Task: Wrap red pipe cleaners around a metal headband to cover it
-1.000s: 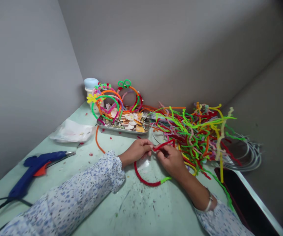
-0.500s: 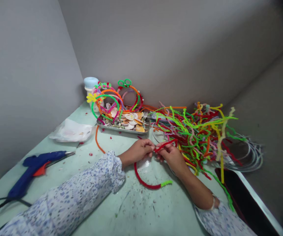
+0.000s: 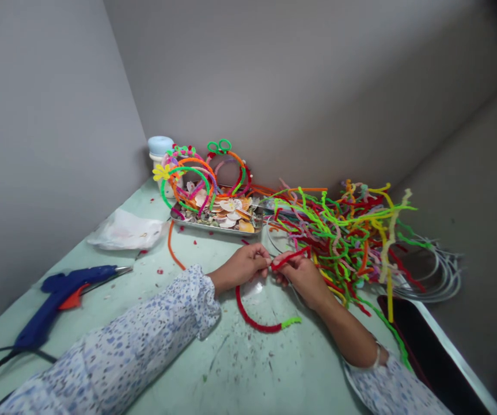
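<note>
Pinched between the thumb and fingers of the right hand (image 3: 304,279) is a red fuzzy stem (image 3: 292,257), its free end bent and reaching toward the tangled pile of stems (image 3: 338,230). Close beside it, the left hand (image 3: 246,266) has thumb and fingertips pressed together, and seems to be gripping the curved band (image 3: 257,326); the exact contact is hidden by the fingers. Taking the metal tray (image 3: 213,230) of shells as landmark, both hands and the red stem are on its near side, slightly to the right; the band, red with a green end, bows out nearer the person than the tray. The tangled pile lies to the right of the tray, a blue glue gun (image 3: 64,288) to its left and nearer, a white plastic bag (image 3: 127,230) just left of it, and decorated hoops (image 3: 192,164) stand over its far left part. The likeliest trouble, as I judge it, is slack: if the left fingertips ease off, the band could turn in the grip and any wrap there might loosen or leave a gap. Pulling too hard could kink the soft stem. Its bent end is also so close to the pile that a wide swing of the right hand might snag other stems and drag them along.
</note>
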### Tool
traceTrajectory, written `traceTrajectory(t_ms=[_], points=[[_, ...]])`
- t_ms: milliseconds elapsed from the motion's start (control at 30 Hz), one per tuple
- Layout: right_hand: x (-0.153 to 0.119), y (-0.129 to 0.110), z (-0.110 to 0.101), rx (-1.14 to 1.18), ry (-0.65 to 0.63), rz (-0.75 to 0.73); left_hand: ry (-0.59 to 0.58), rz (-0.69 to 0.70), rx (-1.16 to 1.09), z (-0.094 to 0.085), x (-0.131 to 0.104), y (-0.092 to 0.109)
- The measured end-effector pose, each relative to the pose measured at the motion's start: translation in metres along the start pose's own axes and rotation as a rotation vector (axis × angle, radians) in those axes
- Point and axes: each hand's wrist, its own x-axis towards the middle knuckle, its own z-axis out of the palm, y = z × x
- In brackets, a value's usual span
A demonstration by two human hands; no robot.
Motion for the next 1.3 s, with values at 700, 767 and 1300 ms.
traceTrajectory(t_ms=[700,767,1300], points=[[-0.0013,-0.0029,-0.0043,0.024,-0.085,0.028,-0.012,0.013,0.027,-0.0011,0.0013,-0.0038],[-0.0012,-0.0027,-0.0048,0.015,-0.089,0.038,-0.012,0.012,0.03,-0.0011,0.0012,-0.0037],[-0.0058,-0.0103,-0.0028,-0.006,-0.103,0.017,-0.01,0.008,0.029,-0.0007,0.0011,-0.0031]])
